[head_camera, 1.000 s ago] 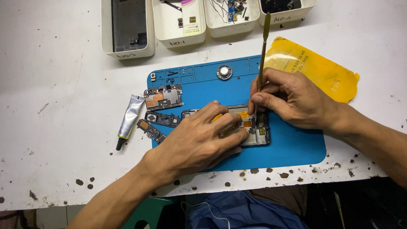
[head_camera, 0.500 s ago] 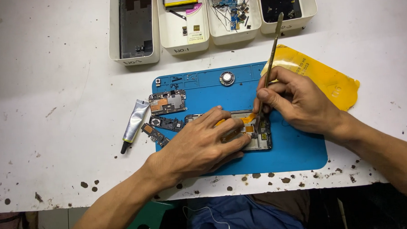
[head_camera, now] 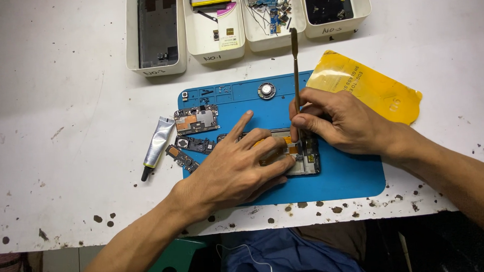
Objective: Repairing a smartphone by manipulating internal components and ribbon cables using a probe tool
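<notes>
Right hand [head_camera: 342,122] fingers pinched on metal spudger [head_camera: 295,70], upright, tip down in opened phone [head_camera: 301,155]. Left hand [head_camera: 235,168] fingers spread flat, pressing phone on blue repair mat [head_camera: 350,172]. Circuit board [head_camera: 196,119], glue tube [head_camera: 156,146] left; yellow pouch [head_camera: 374,88] right.

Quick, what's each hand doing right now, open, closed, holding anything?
Left hand: open, fingers spread, pressing flat on the opened phone on the blue mat.
Right hand: closed around a thin metal pry tool, tip down at the phone.
</notes>
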